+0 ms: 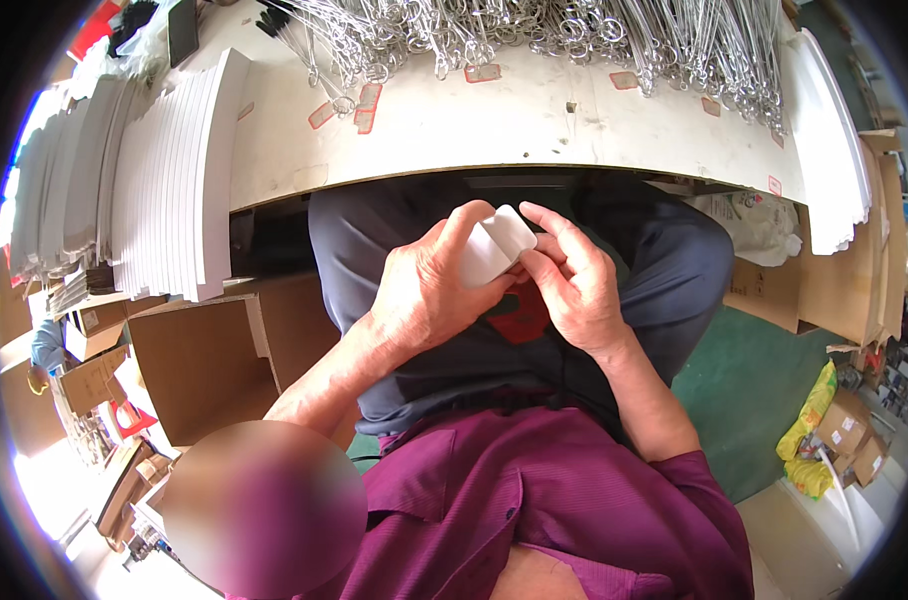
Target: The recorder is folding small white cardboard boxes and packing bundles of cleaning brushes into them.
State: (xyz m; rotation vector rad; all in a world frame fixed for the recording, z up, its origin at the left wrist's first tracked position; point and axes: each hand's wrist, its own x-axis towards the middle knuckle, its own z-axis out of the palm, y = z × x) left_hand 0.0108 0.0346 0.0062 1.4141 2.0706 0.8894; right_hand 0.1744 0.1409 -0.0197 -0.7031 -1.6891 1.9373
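Purple shirt cloth (pixel 534 480) fills the bottom of my view, and just beyond it I have the white box (pixel 486 250), small and slanted, over the lap and short of the table (pixel 544 120). I see the left hand (pixel 419 285) curled around the box, thumb along its upper side and fingers beneath; the right hand (pixel 584 295) has the right end between thumb and stretched forefinger, its other fingers bent close by. Under the hands I make out dark trousers (pixel 679 250), knees spread, and a red patch (pixel 522 316) between the thighs. Across the far part of the table I see a heap of wires (pixel 574 30) with ringed ends, some black tips (pixel 272 20) at its left, and a few red-edged labels (pixel 367 108) on the surface. White stacks stand at both sides, the left stack (pixel 179 180) thicker than the right stack (pixel 832 150). Below the left stack I get an open carton (pixel 204 360); at right, a pale bag (pixel 749 225) sits beneath the table. Farther right, on the green floor's (pixel 739 400) far side, I can pick out a yellow bag (pixel 812 410) beside small cartons (pixel 846 425).
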